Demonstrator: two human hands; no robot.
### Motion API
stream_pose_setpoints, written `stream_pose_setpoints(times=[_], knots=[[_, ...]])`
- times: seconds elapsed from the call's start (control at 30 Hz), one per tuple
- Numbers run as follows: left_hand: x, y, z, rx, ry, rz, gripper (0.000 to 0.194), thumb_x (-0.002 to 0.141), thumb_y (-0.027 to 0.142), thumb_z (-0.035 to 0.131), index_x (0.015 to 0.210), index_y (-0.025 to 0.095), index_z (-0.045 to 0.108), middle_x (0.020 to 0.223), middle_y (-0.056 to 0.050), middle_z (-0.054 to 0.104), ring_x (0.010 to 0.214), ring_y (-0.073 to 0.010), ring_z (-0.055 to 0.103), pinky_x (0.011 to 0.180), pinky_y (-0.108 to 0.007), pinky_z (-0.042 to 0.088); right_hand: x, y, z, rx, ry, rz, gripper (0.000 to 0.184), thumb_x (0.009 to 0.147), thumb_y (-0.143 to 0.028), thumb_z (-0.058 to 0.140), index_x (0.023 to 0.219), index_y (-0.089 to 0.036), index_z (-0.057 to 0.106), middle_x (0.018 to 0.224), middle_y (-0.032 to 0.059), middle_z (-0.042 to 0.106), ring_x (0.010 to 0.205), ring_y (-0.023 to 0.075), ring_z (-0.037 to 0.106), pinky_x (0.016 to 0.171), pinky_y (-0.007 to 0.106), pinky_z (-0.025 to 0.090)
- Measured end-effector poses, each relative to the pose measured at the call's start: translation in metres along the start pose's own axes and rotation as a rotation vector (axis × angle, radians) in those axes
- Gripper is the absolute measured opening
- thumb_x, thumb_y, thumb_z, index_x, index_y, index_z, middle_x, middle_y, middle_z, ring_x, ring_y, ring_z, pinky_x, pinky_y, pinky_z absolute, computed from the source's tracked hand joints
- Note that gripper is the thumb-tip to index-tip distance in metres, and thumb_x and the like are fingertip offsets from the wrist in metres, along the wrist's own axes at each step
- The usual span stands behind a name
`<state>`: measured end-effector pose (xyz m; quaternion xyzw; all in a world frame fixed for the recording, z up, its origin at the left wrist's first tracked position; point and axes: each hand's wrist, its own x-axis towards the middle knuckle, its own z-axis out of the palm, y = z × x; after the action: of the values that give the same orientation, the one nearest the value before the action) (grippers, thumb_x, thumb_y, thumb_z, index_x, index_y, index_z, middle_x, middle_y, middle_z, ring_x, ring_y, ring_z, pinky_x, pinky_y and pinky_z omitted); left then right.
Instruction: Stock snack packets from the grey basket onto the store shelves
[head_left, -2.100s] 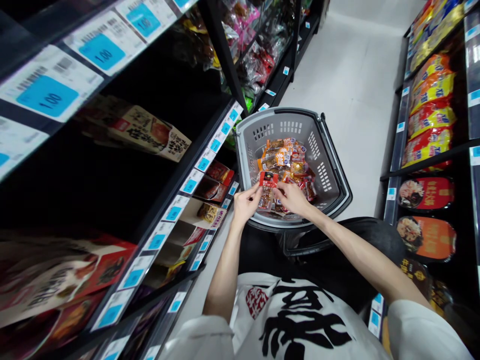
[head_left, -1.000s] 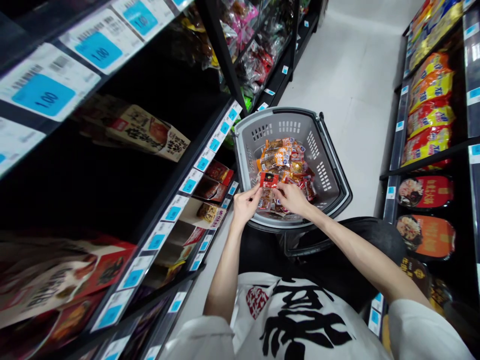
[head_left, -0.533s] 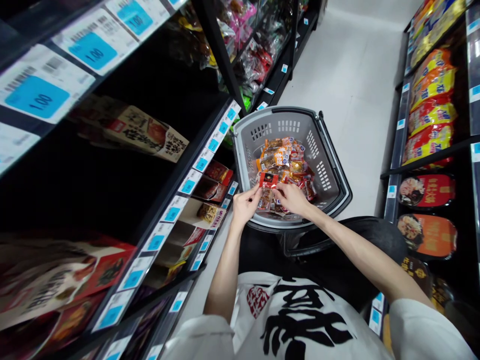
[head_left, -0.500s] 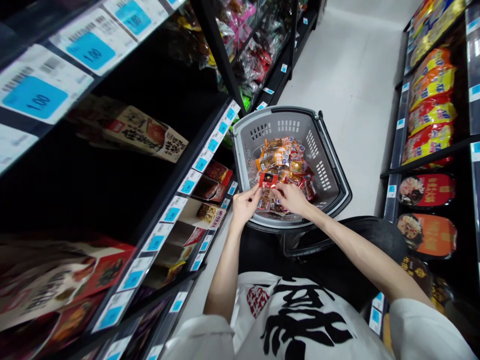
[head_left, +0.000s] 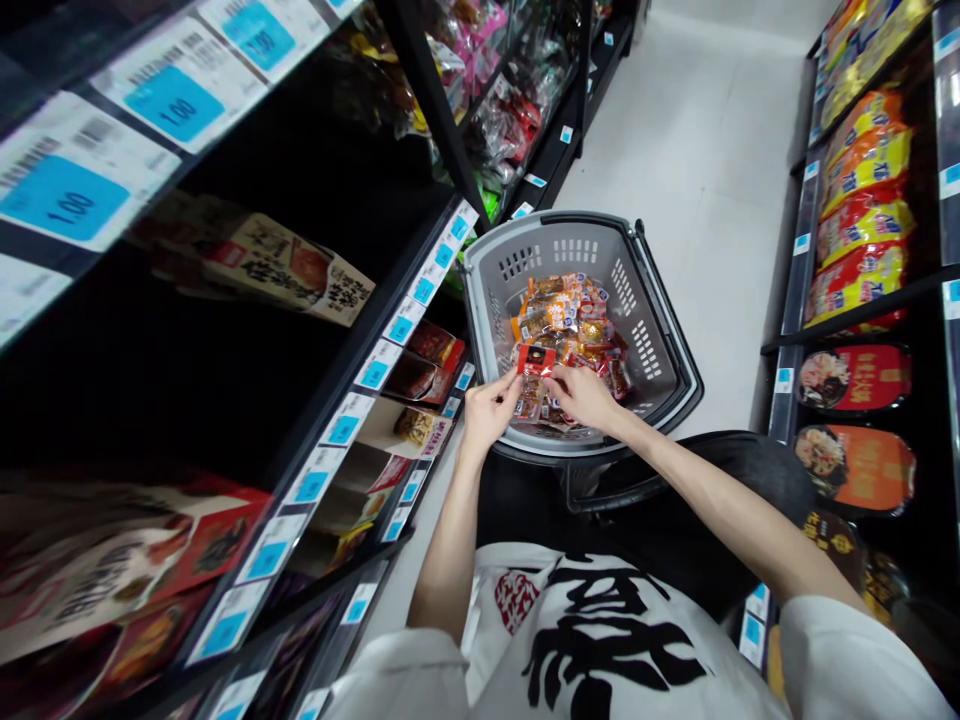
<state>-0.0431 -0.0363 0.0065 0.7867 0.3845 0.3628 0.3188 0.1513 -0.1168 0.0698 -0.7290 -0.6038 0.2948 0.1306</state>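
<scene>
Between my two hands is a small snack packet (head_left: pixel 536 361) with a red top and a clear lower part. My left hand (head_left: pixel 491 408) pinches its left edge, and my right hand (head_left: pixel 587 396) pinches the right edge. Both hands are over the near side of a grey shopping basket (head_left: pixel 517 235) with slotted walls. Inside the basket lies a pile of small snack packets (head_left: pixel 555 312) in orange, red and clear wrappers. The held packet hides part of that pile.
A black shelf with blue-and-white price tags (head_left: pixel 344 429) runs close along my left, holding boxed goods (head_left: pixel 289 262). On the right, another shelf carries red and yellow bags (head_left: pixel 862 235) and oval-lidded packs (head_left: pixel 855 468). Pale floor (head_left: pixel 697 130) stretches ahead between them.
Almost nothing differs. The view has shifted very slightly, while both hands keep the same hold on the packet over the basket.
</scene>
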Motion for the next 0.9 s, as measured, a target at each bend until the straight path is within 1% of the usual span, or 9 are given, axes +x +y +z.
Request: stream_pose_setpoints(times=[0.27,0.33,0.43,0.47,0.63,0.77,0.87,0.9], knots=[[-0.0003,-0.0025,0.0013,0.027,0.005,0.058,0.039,0.1,0.039,0.067,0.118,0.009,0.083,0.071,-0.008,0.079,0.048,-0.0099,0.058,0.053,-0.021,0.048,-0.0005,0.0035,0.0017,0.012,0.012,-0.011,0.031,0.113,-0.031,0.049,0.103,-0.017,0.075,0.097,0.0104,0.081,0.093,0.0254,0.075,0.072,0.029,0.037],[-0.0008,-0.0035,0.0018,0.024,0.0,0.057,0.038,0.1,0.039,0.067,0.119,0.01,0.084,0.078,-0.01,0.081,0.05,-0.0109,0.06,0.055,-0.022,0.049,0.0,0.0041,0.0022,0.015,0.014,-0.011,0.031,0.113,-0.031,0.049,0.103,-0.017,0.075,0.096,0.0104,0.08,0.092,0.0257,0.075,0.073,0.029,0.038],[-0.0011,-0.0044,0.0024,0.041,-0.012,0.046,0.038,0.101,0.039,0.066,0.12,0.012,0.084,0.094,-0.013,0.084,0.053,-0.0115,0.063,0.056,-0.023,0.052,0.0004,0.0046,0.0027,0.024,0.016,-0.01,0.03,0.113,-0.03,0.049,0.104,-0.017,0.075,0.095,0.0102,0.08,0.091,0.0256,0.075,0.073,0.029,0.038],[-0.0011,-0.0045,0.0025,0.051,-0.014,0.048,0.038,0.101,0.04,0.066,0.12,0.012,0.083,0.096,-0.013,0.084,0.053,-0.0117,0.064,0.057,-0.023,0.052,0.0005,0.0047,0.0027,0.029,0.017,-0.01,0.03,0.113,-0.03,0.049,0.104,-0.017,0.075,0.095,0.0102,0.08,0.09,0.0256,0.075,0.073,0.029,0.038],[-0.0006,-0.0043,0.0023,0.074,-0.019,0.083,0.04,0.102,0.039,0.064,0.122,0.009,0.082,0.084,-0.013,0.083,0.051,-0.0123,0.063,0.056,-0.024,0.051,0.0004,0.006,0.003,0.069,0.027,-0.007,0.029,0.112,-0.03,0.05,0.105,-0.017,0.076,0.094,0.0104,0.08,0.089,0.0261,0.074,0.072,0.029,0.036],[-0.0006,-0.0037,0.0026,0.072,-0.019,0.087,0.041,0.103,0.04,0.064,0.122,0.009,0.082,0.088,-0.015,0.083,0.053,-0.0129,0.064,0.058,-0.024,0.052,0.0019,0.0082,0.0051,0.137,0.045,-0.004,0.028,0.11,-0.029,0.053,0.101,-0.016,0.075,0.09,0.0098,0.078,0.085,0.0252,0.072,0.071,0.029,0.035],[-0.0009,-0.0032,0.0035,0.074,-0.011,0.072,0.042,0.103,0.042,0.063,0.121,0.01,0.083,0.092,-0.015,0.084,0.054,-0.0133,0.065,0.06,-0.025,0.054,0.0042,0.0096,0.0079,0.225,0.068,-0.005,0.027,0.109,-0.026,0.053,0.095,-0.016,0.074,0.089,0.0074,0.078,0.083,0.0213,0.071,0.073,0.027,0.038],[-0.001,-0.0032,0.0037,0.08,-0.006,0.069,0.042,0.103,0.043,0.063,0.121,0.01,0.083,0.09,-0.015,0.083,0.054,-0.0131,0.064,0.06,-0.025,0.053,0.0049,0.01,0.0089,0.259,0.078,-0.007,0.027,0.109,-0.025,0.053,0.094,-0.016,0.073,0.089,0.0063,0.078,0.083,0.0197,0.07,0.074,0.026,0.04]])
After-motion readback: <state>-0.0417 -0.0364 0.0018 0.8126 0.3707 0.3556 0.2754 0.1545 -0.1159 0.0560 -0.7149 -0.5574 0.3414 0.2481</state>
